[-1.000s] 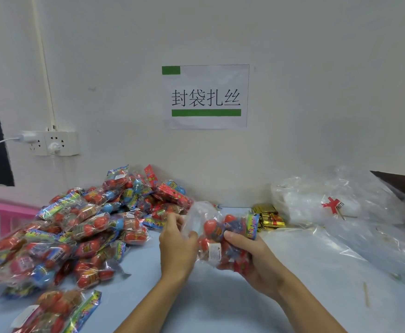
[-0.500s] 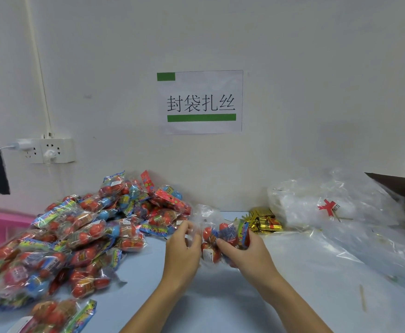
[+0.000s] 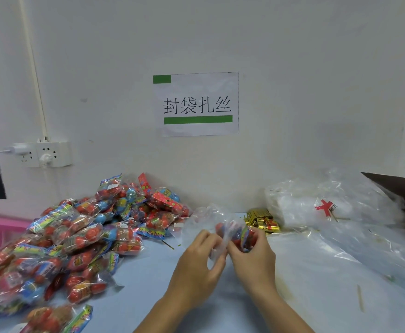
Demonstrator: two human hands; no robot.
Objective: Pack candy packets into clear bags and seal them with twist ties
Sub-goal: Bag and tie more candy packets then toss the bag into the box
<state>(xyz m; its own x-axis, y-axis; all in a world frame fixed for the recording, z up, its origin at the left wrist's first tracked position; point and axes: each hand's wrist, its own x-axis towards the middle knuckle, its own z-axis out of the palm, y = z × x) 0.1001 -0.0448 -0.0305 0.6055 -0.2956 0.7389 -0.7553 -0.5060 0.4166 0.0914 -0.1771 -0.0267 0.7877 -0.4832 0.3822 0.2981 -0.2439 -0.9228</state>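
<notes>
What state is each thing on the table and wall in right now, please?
Clear bag: candy inside, unsealed, gripped by both hands.
Left hand: pinching the bag's plastic.
Right hand: gripping the filled part.
Candy packets: loosely piled.
Gold twist ties: bundled, untouched.
Wall socket: two plugs in.

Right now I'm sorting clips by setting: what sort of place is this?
Probably a small hand-packing workstation. A printed white paper sign with green bars hangs on the wall, a big heap of red-and-blue candy packets covers the pale blue table, beside gold twist ties and a stack of clear plastic bags.
</notes>
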